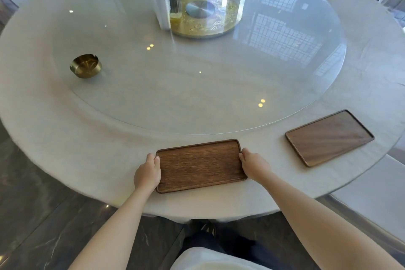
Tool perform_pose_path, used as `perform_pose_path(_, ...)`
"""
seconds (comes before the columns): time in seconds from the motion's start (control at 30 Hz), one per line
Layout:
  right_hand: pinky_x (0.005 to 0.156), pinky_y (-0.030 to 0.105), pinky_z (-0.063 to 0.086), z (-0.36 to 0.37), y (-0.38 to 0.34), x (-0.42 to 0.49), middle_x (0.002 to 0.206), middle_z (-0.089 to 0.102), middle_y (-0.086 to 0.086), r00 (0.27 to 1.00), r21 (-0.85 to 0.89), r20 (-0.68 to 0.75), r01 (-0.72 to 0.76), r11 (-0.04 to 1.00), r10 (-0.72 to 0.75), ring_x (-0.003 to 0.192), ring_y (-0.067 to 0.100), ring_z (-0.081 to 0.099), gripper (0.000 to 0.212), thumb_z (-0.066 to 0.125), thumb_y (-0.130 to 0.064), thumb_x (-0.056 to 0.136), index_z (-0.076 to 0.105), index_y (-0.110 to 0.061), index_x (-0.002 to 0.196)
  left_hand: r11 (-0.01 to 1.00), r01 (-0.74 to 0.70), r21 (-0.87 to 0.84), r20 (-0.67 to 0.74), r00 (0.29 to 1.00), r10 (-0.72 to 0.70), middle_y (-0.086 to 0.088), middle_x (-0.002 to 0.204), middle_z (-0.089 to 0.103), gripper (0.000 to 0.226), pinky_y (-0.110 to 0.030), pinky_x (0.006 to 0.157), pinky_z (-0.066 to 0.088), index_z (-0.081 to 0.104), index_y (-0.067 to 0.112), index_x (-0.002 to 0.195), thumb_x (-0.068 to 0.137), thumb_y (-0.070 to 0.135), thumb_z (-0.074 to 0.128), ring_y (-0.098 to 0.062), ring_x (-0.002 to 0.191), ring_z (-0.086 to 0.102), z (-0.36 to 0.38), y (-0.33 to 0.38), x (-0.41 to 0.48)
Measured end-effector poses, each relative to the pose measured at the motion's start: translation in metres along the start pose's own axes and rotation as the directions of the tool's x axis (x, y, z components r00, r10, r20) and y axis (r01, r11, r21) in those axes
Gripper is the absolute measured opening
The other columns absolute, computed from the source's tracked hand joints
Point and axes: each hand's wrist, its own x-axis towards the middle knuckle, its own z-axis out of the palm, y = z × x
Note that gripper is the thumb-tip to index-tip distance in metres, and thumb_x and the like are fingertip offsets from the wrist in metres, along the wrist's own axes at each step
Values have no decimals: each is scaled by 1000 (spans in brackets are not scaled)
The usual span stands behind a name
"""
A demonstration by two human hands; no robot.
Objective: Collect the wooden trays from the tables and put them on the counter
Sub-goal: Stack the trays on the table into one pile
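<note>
Both hands (200,170) on empty tray (200,165)

The tray (200,165) between my hands is warm reddish-brown, its grain running in fine streaks along its length. The second tray (329,137), off beyond my right hand (255,165), is a cooler, greyer brown — its grain fans out in diagonal bands. The desk (76,149) beneath is pale cream-grey, faintly mottled. Far past my left hand (147,174) sits a brass-gold bowl (86,66). The floor (32,215) is dark grey marble — thin white veins.
</note>
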Motion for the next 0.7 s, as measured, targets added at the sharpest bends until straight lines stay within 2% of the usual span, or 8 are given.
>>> perform_pose_path(0.13, 66, 32, 36, -5, 4, 3, 103, 64, 21, 999, -30, 14, 43, 999, -43, 95, 36, 60, 29, 26, -34, 98, 44, -12, 90, 993, 96, -62, -41, 994, -99, -22, 100, 63, 31, -39, 68, 43, 41, 4, 108, 98, 30, 28, -35, 83, 57, 1, 6, -3)
perform_pose_path(0.23, 66, 32, 36, -16, 12, 7, 101, 64, 20, 997, -31, 5, 76, 997, -75, 94, 36, 60, 35, 27, -39, 96, 47, -12, 90, 968, 146, -206, -186, 965, -186, -22, 123, 54, 36, -43, 77, 44, 41, 1, 120, 95, 27, 38, -41, 102, 56, -2, 26, -8)
perform_pose_path(0.3, 67, 35, 39, -30, 20, 10, 99, 65, 20, 995, -3, -26, 97, 995, -97, 94, 37, 60, 37, 28, -40, 96, 49, -9, 97, 958, 98, -271, -273, 946, -174, -24, 128, 49, 40, -47, 85, 44, 42, -2, 122, 93, 24, 45, -41, 110, 52, -1, 49, -12)
perform_pose_path(0.4, 70, 38, 42, -60, 41, 16, 98, 66, 20, 987, 50, -109, 124, 991, -118, 94, 38, 60, 37, 29, -39, 95, 48, -10, 106, 974, -29, -226, -358, 932, -55, -30, 121, 52, 39, -48, 94, 38, 48, -9, 118, 90, 17, 53, -42, 114, 48, 11, 95, -21)
perform_pose_path(0.5, 73, 38, 39, -93, 74, 23, 102, 66, 16, 975, 77, -191, 130, 989, -113, 98, 36, 58, 34, 27, -38, 95, 45, -14, 111, 968, -91, -232, -338, 941, 7, -28, 119, 53, 37, -46, 95, 39, 49, -9, 117, 90, 16, 54, -40, 113, 49, 33, 146, -34)
perform_pose_path(0.6, 76, 36, 36, -125, 118, 29, 115, 63, 11, 964, 152, -259, 100, 983, -58, 107, 33, 56, 35, 29, -37, 95, 43, -16, 121, 954, -100, -281, -253, 967, 27, -25, 122, 51, 37, -44, 92, 41, 48, -7, 118, 92, 19, 50, -38, 112, 51, 63, 195, -48)
perform_pose_path(0.7, 83, 39, 39, -153, 171, 34, 130, 53, 10, 953, 199, -302, 87, 976, -23, 116, 31, 50, 35, 32, -30, 97, 46, -12, 124, 943, -110, -315, -147, 987, 66, -24, 123, 50, 37, -41, 90, 41, 47, -6, 119, 93, 20, 49, -37, 111, 52, 97, 240, -64)
